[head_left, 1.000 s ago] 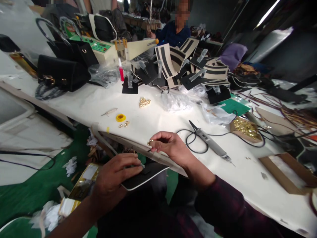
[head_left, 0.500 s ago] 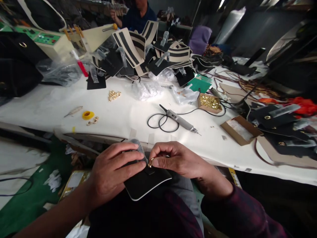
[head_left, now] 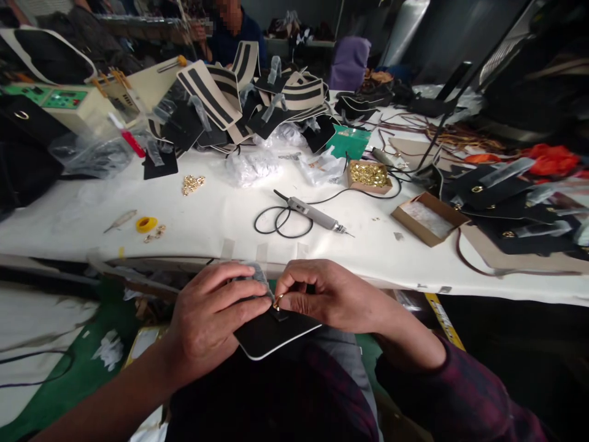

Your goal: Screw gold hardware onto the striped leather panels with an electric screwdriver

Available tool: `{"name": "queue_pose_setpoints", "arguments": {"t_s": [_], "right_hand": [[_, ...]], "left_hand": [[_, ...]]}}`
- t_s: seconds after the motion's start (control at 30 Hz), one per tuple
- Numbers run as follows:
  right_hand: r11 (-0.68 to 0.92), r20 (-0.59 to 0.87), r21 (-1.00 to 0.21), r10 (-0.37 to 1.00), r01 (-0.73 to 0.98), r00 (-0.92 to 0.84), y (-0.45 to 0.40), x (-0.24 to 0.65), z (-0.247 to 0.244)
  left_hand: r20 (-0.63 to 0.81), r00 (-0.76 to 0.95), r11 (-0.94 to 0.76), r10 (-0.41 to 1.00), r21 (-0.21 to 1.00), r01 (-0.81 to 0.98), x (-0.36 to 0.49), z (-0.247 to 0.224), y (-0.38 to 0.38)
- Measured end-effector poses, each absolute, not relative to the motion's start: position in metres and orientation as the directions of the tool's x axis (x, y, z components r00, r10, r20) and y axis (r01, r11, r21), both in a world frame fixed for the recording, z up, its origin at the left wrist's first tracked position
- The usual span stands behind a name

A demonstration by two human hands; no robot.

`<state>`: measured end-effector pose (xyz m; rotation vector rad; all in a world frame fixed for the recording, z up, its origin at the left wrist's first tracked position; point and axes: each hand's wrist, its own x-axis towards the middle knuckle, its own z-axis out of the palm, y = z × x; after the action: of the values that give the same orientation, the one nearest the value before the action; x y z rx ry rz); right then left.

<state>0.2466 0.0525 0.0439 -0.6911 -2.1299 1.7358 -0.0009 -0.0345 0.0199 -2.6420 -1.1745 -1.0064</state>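
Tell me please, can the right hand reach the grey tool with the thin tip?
Probably yes: the grey tool lies on the table just beyond the right hand, with nothing standing between. That hand pinches a small gold piece, though, so it may need freeing first.

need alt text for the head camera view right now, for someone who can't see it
A person's right hand pinches a small gold fitting at a white-edged black panel, which the left hand holds over the lap. Beyond, a white table bears a grey corded tool, a yellow ring-shaped roll and a heap of panels, some striped.
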Motion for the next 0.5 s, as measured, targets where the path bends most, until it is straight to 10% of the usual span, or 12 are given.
{"name": "queue_pose_setpoints", "arguments": {"t_s": [0.5], "right_hand": [[-0.039,-0.095,-0.995,0.640,0.091,-0.763,0.033,0.263,0.021]], "left_hand": [[0.611,0.386,-0.624,0.691,0.236,0.745,0.028,0.013,-0.042]]}}
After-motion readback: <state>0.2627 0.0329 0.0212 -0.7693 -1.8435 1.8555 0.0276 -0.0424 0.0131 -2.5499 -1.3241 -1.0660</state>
